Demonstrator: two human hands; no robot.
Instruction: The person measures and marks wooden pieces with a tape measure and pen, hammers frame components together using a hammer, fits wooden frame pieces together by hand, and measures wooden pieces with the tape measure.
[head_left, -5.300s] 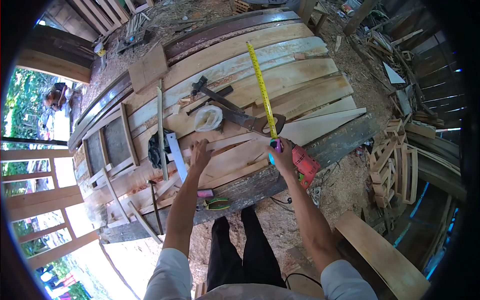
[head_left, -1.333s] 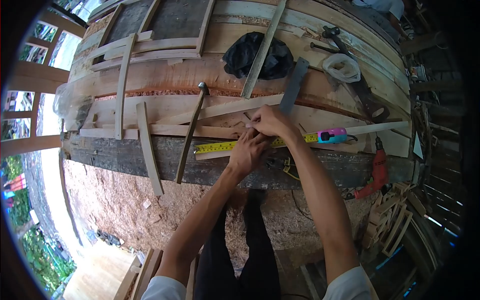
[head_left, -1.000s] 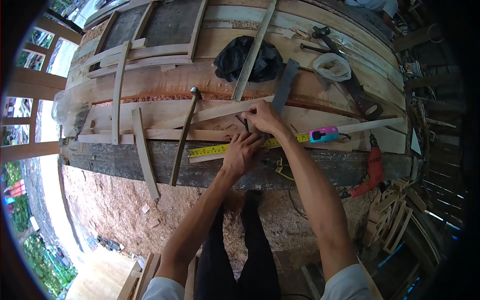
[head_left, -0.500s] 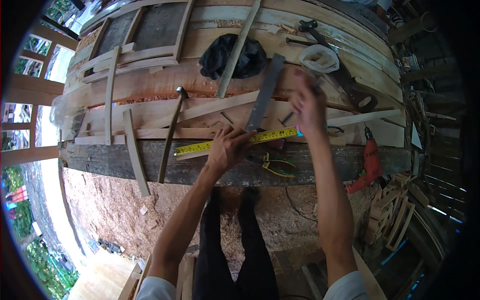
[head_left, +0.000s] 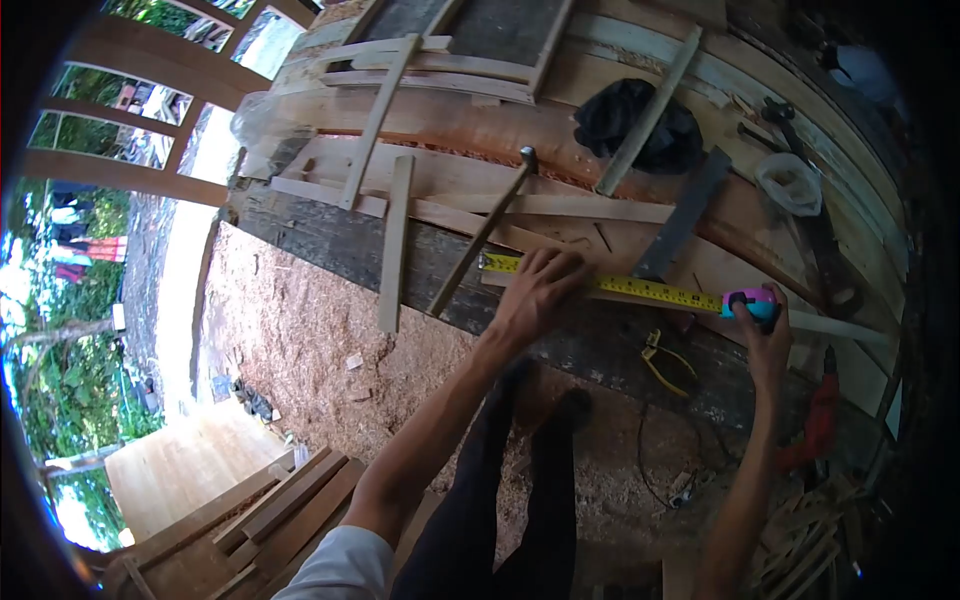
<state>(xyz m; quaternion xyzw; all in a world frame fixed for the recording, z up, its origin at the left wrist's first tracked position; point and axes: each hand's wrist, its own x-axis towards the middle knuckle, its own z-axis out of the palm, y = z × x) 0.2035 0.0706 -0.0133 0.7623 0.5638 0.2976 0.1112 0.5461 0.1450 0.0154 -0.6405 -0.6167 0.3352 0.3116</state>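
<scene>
A tape measure (head_left: 752, 306) with a pink and blue case sits in my right hand (head_left: 768, 335), fingers closed round it. Its yellow blade (head_left: 655, 290) runs out leftward along a thin wooden strip (head_left: 492, 279), which shows below the blade's end. My left hand (head_left: 540, 295) lies across the blade and strip, with its fingers curled down over them; the fingertips are partly hidden. Just left of that hand, a hammer (head_left: 487, 232) rests at the bench edge. Below the blade lie yellow-handled pliers (head_left: 668, 365).
On the bench (head_left: 320, 235) are a flat metal blade (head_left: 685, 215), a black plastic bag (head_left: 645, 125), a handsaw (head_left: 825, 265) and several wooden strips. A red drill (head_left: 818, 420) lies at the right. Wood shavings (head_left: 300, 320) cover the ground; stacked timber (head_left: 300, 500) stands at lower left.
The view has swung left, so the bench appears tilted and shifted right. My right hand, blurred and raised before, now shows closed on the tape case. My left hand stays on the blade and strip.
</scene>
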